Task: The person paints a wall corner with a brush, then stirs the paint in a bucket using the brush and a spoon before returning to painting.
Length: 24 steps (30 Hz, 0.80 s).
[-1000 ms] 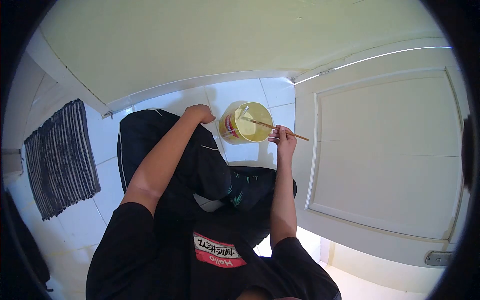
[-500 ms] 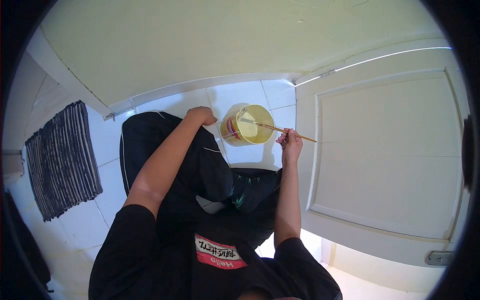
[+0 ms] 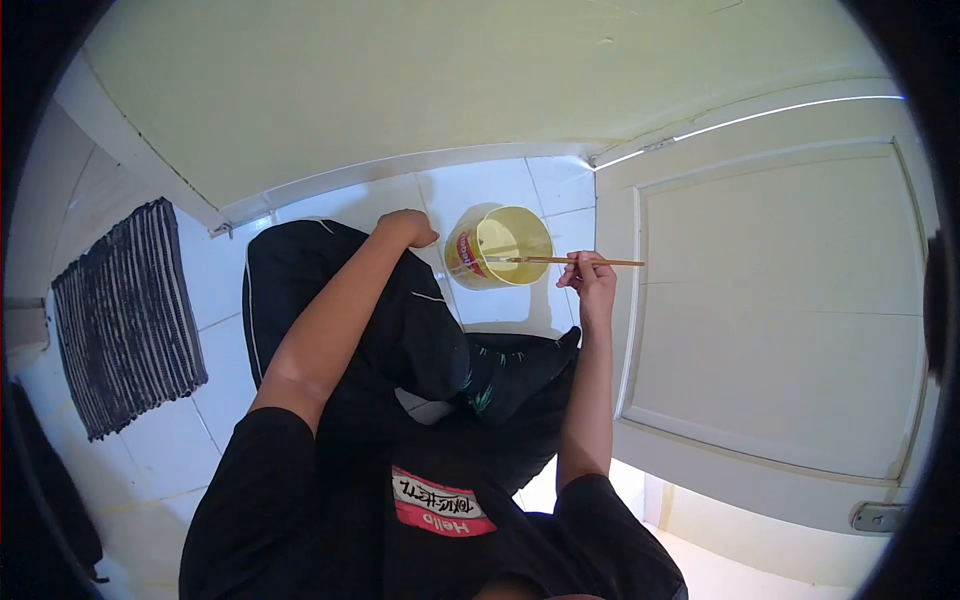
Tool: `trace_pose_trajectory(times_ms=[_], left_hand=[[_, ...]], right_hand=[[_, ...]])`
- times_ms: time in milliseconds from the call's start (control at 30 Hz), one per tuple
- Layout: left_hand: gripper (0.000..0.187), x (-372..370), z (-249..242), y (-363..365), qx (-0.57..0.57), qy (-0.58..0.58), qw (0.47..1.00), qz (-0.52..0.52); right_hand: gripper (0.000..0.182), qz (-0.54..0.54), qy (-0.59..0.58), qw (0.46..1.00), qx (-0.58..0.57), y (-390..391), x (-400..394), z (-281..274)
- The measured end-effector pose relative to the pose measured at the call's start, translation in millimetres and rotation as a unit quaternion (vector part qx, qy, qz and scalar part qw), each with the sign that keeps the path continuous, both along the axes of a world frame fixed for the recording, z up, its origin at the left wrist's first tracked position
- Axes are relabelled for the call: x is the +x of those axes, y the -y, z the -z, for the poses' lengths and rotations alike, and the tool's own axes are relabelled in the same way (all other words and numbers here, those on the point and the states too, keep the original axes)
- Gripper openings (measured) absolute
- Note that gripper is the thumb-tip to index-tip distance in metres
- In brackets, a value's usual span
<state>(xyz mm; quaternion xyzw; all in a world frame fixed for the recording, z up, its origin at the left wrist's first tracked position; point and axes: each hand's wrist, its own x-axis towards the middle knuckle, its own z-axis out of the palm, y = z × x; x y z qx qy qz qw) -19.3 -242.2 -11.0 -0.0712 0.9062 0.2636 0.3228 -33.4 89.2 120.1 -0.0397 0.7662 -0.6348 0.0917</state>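
Note:
My right hand (image 3: 592, 276) pinches the handle of a slim paintbrush (image 3: 600, 262) with a light brown wooden handle. The brush lies nearly level, its bristle end over the mouth of a yellow plastic bucket (image 3: 466, 256) with a red label. Pale paint (image 3: 497, 238) shows inside the bucket, which stands on the tiles. Beside the bucket, to its left, my left hand (image 3: 408, 228) rests at my bent knee, closed with its fingers curled under and mostly hidden.
A pale green wall (image 3: 440, 80) rises ahead above a white baseboard. To the right stands a cream panelled door (image 3: 770, 300) with a metal latch plate (image 3: 880, 517). A dark striped rag mat (image 3: 128, 320) lies on the white tiled floor (image 3: 205, 440) at left. My legs fold close to the bucket.
My right hand has shifted slightly right and up in the view. The brush has swung from slanting to nearly level, its bristle end now lower against the bucket's near left rim.

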Motion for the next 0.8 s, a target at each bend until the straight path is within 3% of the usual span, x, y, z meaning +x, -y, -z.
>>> trace_pose_trajectory(times_ms=[67,267,433,533,633,733,800], left_hand=[[0.053,1.3,-4.7,0.9,0.002,0.005,1.000,0.002],[0.054,1.8,-7.8,-1.2,0.003,0.005,1.000,0.002],[0.054,-0.6,-1.8,-2.0,-0.001,0.006,1.000,-0.004],[0.054,0.1,-3.1,-2.4,-0.001,0.012,1.000,-0.010],[0.053,-1.7,-2.3,-3.5,0.008,0.016,1.000,-0.011],[0.052,-3.1,-7.2,-3.3,0.010,0.018,1.000,-0.013],[0.052,-0.7,-10.2,-3.4,0.011,0.012,1.000,-0.019]], right_hand=[[0.027,-0.026,-0.012,0.999,0.015,4.5,6.1,-8.2],[0.026,-0.050,-0.118,0.966,0.224,36.6,24.7,-29.9],[0.026,-0.093,-0.064,0.962,0.249,50.6,11.7,-10.4],[0.026,-0.078,-0.121,0.933,0.329,57.4,1.7,-5.4],[0.026,-0.061,-0.180,0.927,0.324,64.9,-6.6,-4.4],[0.025,-0.073,-0.175,0.958,0.215,72.5,-8.0,10.2],[0.025,-0.105,-0.135,0.961,0.217,72.3,-5.6,11.1]])
